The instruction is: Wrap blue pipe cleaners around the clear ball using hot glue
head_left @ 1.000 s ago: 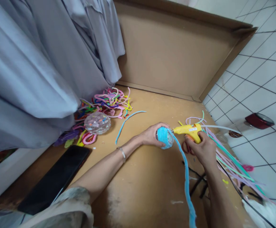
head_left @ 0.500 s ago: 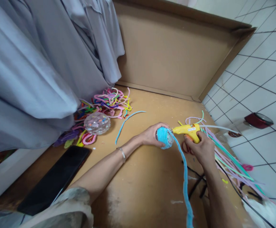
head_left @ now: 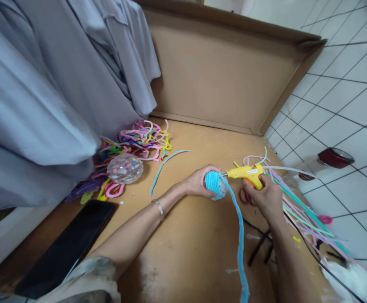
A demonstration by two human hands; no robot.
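My left hand [head_left: 199, 182] is closed round a small clear ball [head_left: 224, 189], partly wrapped in rows of blue pipe cleaner [head_left: 213, 183]. From the wrapped part, a long loose end of the pipe cleaner hangs down toward the front of the table. My right hand [head_left: 265, 195] grips a yellow hot glue gun [head_left: 245, 171] with a translucent glue stick [head_left: 289, 169] sticking out behind. The gun's nozzle points left and is at the ball's upper right edge; whether it touches I cannot tell. Scissors [head_left: 245, 197] with reddish handles lie partly hidden by my right hand.
At left lie a heap of coloured pipe cleaners [head_left: 145, 136], a clear textured ball [head_left: 125, 168] and a black phone [head_left: 68, 248]. More pipe cleaners [head_left: 306, 210] and a black cord [head_left: 316, 254] are at right. A red-lidded jar [head_left: 335, 158] stands by the tiles; cardboard [head_left: 221, 71] rises behind.
The view has shifted slightly. The glue gun's nozzle stays at the ball's upper edge, and both hands keep their holds.
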